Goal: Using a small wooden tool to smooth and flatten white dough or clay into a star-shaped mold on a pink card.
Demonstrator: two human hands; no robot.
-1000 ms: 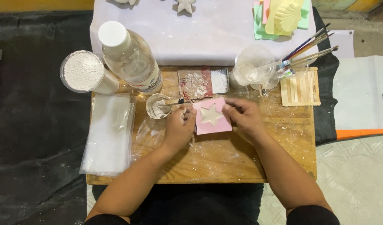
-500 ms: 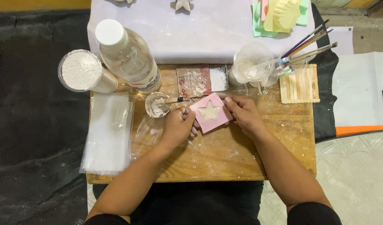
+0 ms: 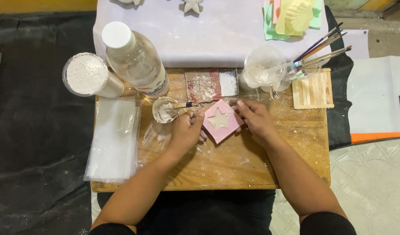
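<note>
A pink square mould (image 3: 222,121) with a star-shaped hollow filled with pale plaster lies tilted on the wooden board (image 3: 235,165). My left hand (image 3: 186,131) grips its left edge. My right hand (image 3: 253,118) holds its right corner. Just left of the mould stands a small clear cup (image 3: 164,109) of white paste with a thin stick resting in it.
A big clear bottle (image 3: 134,59) and a tub of white powder (image 3: 87,76) stand at the back left. Clear plastic bags (image 3: 113,138) lie on the left. A plastic cup (image 3: 264,69), brushes (image 3: 322,50) and a wooden-stick raft (image 3: 312,88) sit at the right; colourful moulds (image 3: 293,16) lie behind.
The pink mould has turned from square-on to tilted like a diamond and shifted slightly between both hands. Both hands stay on its edges.
</note>
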